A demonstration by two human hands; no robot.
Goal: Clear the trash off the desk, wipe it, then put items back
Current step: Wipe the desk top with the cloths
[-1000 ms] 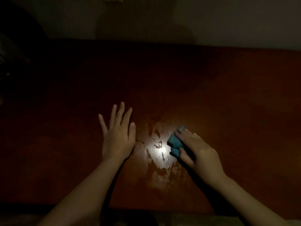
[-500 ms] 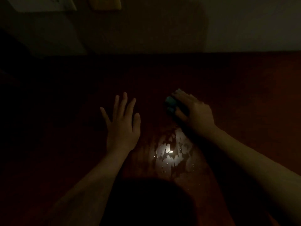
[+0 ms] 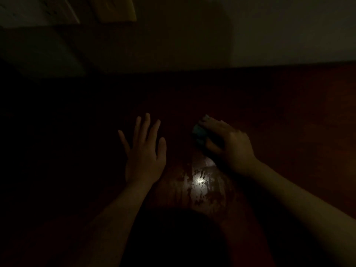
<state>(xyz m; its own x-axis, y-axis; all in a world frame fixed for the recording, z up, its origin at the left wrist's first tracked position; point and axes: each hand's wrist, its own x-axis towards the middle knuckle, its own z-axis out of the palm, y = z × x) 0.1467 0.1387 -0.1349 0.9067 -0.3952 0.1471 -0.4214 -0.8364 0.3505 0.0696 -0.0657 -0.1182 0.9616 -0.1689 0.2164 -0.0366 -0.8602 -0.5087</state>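
The fingers (image 3: 212,123) of the right hand (image 3: 231,145) are curled down over a small blue cloth (image 3: 199,136), and the thumb is tucked against its near side. The cloth is gripped and pressed onto the desk (image 3: 289,122). Only its left edge shows (the rest is under the palm). It lies just right of the picture's middle, at about 3 o'clock. The right forearm runs from the wrist toward 4 o'clock and out of frame.

The left hand (image 3: 144,153) lies at about 9 o'clock from the cloth, apart from it. Its fingers (image 3: 147,124) are straight and spread, pointing to 12 o'clock. The palm is down on the wood and holds nothing. Its forearm leads off toward 7 o'clock.

At 6 o'clock from the cloth, between the two wrists, a wet patch (image 3: 200,183) shines with a bright glare and has streaky, broken edges. Below it, at 6 o'clock of the frame, a deep shadow covers the desk.

The desk is reddish-brown wood, very dim and darkest toward 9 o'clock. Its far edge meets a pale wall (image 3: 279,26) at 12 o'clock. At 11 o'clock on the wall are a yellowish panel (image 3: 115,8) and a pale panel (image 3: 38,10), too dark to identify.
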